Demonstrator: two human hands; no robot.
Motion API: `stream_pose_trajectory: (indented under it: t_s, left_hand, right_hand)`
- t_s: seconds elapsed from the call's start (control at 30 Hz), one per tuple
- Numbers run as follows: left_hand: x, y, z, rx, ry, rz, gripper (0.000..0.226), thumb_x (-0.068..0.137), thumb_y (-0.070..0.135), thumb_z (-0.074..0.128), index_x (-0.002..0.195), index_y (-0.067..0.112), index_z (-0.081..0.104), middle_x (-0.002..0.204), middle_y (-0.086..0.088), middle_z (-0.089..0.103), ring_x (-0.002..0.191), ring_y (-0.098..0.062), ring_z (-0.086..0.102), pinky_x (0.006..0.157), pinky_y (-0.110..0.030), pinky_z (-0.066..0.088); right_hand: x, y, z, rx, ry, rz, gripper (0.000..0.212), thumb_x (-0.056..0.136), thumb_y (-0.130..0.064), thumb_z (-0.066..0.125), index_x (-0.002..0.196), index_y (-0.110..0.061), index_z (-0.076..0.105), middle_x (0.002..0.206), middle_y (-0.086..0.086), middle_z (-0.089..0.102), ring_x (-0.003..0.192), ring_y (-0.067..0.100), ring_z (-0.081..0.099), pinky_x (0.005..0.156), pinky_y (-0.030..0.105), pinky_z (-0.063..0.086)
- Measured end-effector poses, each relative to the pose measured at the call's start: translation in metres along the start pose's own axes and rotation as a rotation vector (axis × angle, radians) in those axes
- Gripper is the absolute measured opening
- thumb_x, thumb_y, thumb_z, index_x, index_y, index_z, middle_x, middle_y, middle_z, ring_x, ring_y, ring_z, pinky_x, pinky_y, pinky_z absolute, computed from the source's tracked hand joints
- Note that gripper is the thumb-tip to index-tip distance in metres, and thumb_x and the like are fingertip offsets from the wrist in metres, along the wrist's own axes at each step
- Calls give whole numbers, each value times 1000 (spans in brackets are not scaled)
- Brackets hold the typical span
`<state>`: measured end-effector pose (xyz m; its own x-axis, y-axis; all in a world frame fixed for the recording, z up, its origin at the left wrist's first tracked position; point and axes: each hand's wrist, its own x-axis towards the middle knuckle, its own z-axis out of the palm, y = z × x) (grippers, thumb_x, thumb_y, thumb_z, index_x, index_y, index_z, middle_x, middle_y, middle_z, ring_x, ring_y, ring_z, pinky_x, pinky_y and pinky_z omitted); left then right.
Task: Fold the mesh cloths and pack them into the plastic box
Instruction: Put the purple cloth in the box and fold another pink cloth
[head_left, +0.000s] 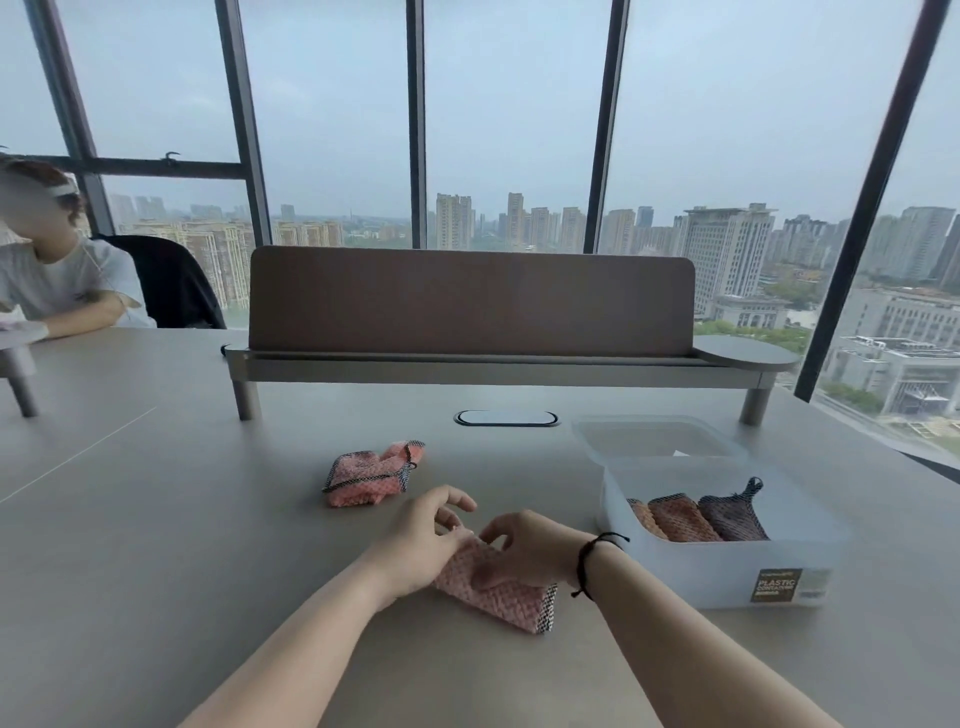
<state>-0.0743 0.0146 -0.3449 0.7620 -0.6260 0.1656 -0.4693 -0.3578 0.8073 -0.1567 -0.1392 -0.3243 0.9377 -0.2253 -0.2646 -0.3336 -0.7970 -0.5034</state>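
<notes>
I see the grey table (156, 519), then the translucent plastic box (727, 571) at near right holding three rolled cloths (685, 519). A crumpled pink cloth (371, 475) waits farther off. At near centre, left hand (421, 540) and right hand (524, 551) press a pink mesh cloth (498, 592), fingers curled on it. Risk: the springy, open-weave fold may unroll on release.

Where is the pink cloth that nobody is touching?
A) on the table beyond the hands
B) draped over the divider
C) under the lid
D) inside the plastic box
A: the loose pink cloth lies crumpled on the table, beyond both hands and left of the plastic box.
</notes>
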Motion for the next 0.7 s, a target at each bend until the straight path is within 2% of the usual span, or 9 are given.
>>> stream_pose_trajectory:
  t_s: [0.07, 0.17, 0.27, 0.33, 0.4, 0.43, 0.5, 0.6, 0.7]
  left_hand:
    - [-1, 4, -2, -92, 1, -16, 22, 86, 17, 74, 97, 34, 65, 91, 2, 65, 78, -9, 61, 76, -27, 52]
    - [-2, 13, -7, -275, 11, -47, 22, 85, 16, 76, 101, 28, 67, 97, -5, 70, 92, -17, 67, 86, -36, 53]
    - [-4, 27, -7, -471, 10, -129, 29, 83, 23, 78, 108, 18, 67, 101, -5, 73, 91, -17, 67, 75, -30, 52]
    - [-5, 34, -5, -604, -53, -237, 41, 78, 33, 79, 110, 8, 68, 98, -7, 73, 85, -18, 67, 72, -35, 57]
    - [-6, 36, -2, -665, -109, -300, 59, 73, 42, 80, 109, -2, 66, 92, -12, 72, 84, -23, 66, 78, -40, 58]
    - [-6, 38, 1, -689, -110, -315, 65, 70, 43, 80, 110, -5, 65, 90, -13, 71, 83, -24, 65, 77, -39, 57]
    - [-4, 45, 7, -735, -87, -324, 66, 66, 39, 80, 110, -7, 65, 87, -13, 69, 80, -23, 63, 72, -35, 56]
    - [2, 67, 17, -770, -95, -294, 48, 71, 30, 78, 106, -1, 65, 86, -13, 69, 74, -20, 64, 64, -31, 58]
    - [16, 92, 29, -790, -82, -264, 31, 85, 23, 74, 106, 2, 65, 96, -17, 71, 79, -25, 67, 66, -34, 59]
  right_hand:
    - [-7, 2, -4, 79, 0, -40, 34, 74, -43, 80, 100, -26, 67, 101, -1, 69, 93, 16, 67, 67, 27, 54]
    - [-17, 6, -9, 239, 29, -82, 25, 76, -39, 80, 90, -23, 68, 100, 2, 73, 95, 18, 69, 73, 33, 56]
    - [-25, 10, -12, 425, 57, -119, 21, 73, -35, 82, 79, -21, 69, 86, -2, 72, 81, 16, 69, 68, 31, 55]
    - [-31, 11, -14, 568, 96, -132, 36, 67, -37, 84, 86, -9, 72, 88, 6, 72, 81, 20, 68, 74, 38, 55]
    - [-38, 12, -17, 707, 99, -123, 61, 60, -42, 85, 96, 4, 70, 93, 16, 71, 84, 25, 66, 81, 46, 53]
    - [-42, 12, -19, 763, 91, -117, 66, 60, -44, 85, 99, 7, 70, 97, 20, 71, 85, 27, 65, 83, 48, 53]
    - [-49, 16, -22, 849, 69, -115, 57, 69, -38, 83, 102, 5, 71, 100, 22, 72, 86, 27, 67, 84, 44, 53]
    - [-59, 24, -36, 1000, 83, -112, 33, 86, -10, 73, 116, 0, 62, 100, 21, 71, 83, 28, 70, 73, 37, 58]
    - [-69, 37, -61, 1075, 152, -147, 39, 88, 7, 64, 121, -8, 51, 95, 25, 67, 75, 33, 67, 66, 40, 57]
